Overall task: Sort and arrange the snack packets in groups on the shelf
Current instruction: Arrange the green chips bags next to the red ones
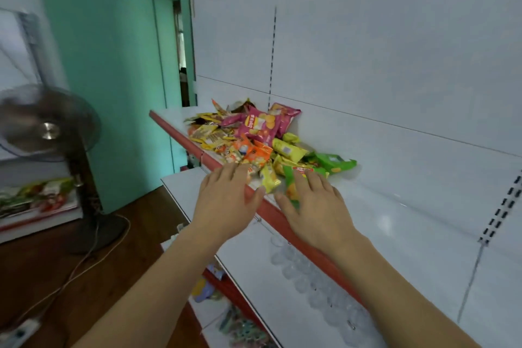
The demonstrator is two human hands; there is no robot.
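Your left hand (226,200) is flat, fingers straight and spread, reaching over the shelf's red front edge (180,135) with fingertips at the near end of the snack pile; it holds nothing that shows. Your right hand (313,206) lies over a green packet (291,186), fingers fairly straight on top of it, thumb out to the side; looks like pressing or sliding, not a clear pinch. Just beyond the fingers sit small yellow packets (288,150), orange ones (254,155), another green packet (336,162) to the right, pink chip bags (260,124) and more yellow packets (209,133) further back. All of it is one mixed heap on the white shelf (381,206), colours jumbled and overlapping. No separate groups visible, so sorting looks barely begun; nearly everything is left. Shelf to the right of the heap is the likely spot for groups. A standing fan (48,127) sits off left on the floor.
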